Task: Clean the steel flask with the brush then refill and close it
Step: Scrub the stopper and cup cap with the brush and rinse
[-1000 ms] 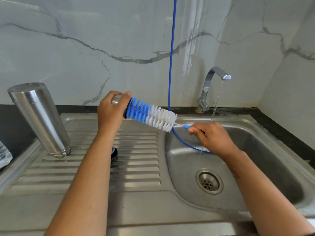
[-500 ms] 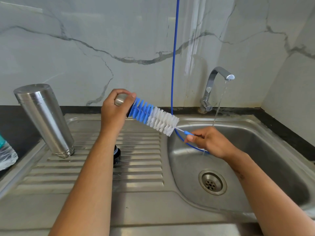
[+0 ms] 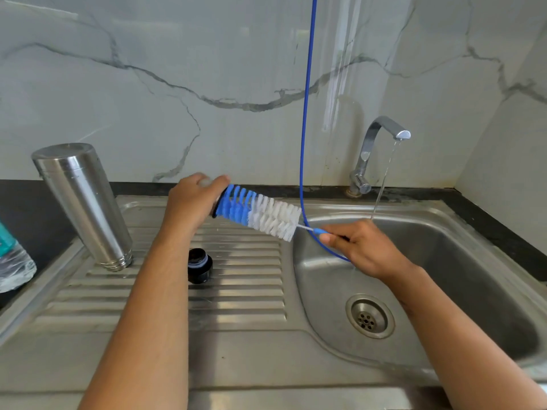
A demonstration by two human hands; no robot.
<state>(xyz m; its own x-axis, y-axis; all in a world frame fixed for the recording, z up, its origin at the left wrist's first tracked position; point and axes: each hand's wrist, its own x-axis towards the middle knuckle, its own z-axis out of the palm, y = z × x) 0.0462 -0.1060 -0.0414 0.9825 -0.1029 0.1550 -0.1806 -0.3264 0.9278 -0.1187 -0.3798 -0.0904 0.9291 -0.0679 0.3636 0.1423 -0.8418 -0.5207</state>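
- A stainless steel sink unit (image 3: 248,359) fills the counter: a ribbed draining board on the left, a deep basin (image 3: 461,279) with a round drain (image 3: 370,316) on the right, and a raised rim all round.
- A black counter strip (image 3: 488,223) and then white marbled wall tiles (image 3: 148,99) close in behind and on the right side.
- A chrome tap (image 3: 374,149) stands at the back edge of the basin, and a thin stream of water falls from its spout into the basin.
- A tall steel flask (image 3: 83,205) stands mouth down on the far left of the draining board, leaning in the wide-angle view, well apart from both hands.
- A small black cap (image 3: 199,266) sits on the ribs near the middle of the board, just beside the left forearm.
- A clear plastic bag (image 3: 13,261) lies at the left edge.
- The left hand (image 3: 192,202) is curled round a small steel piece, mostly hidden in the fist, above the board's back edge.
- The blue and white bristled bottle brush (image 3: 260,214) has its blue end pushed into that piece and slants down to the right.
- The right hand (image 3: 361,247) pinches the brush's thin blue wire handle over the basin's left edge; the handle loops below the hand and rises out of frame.
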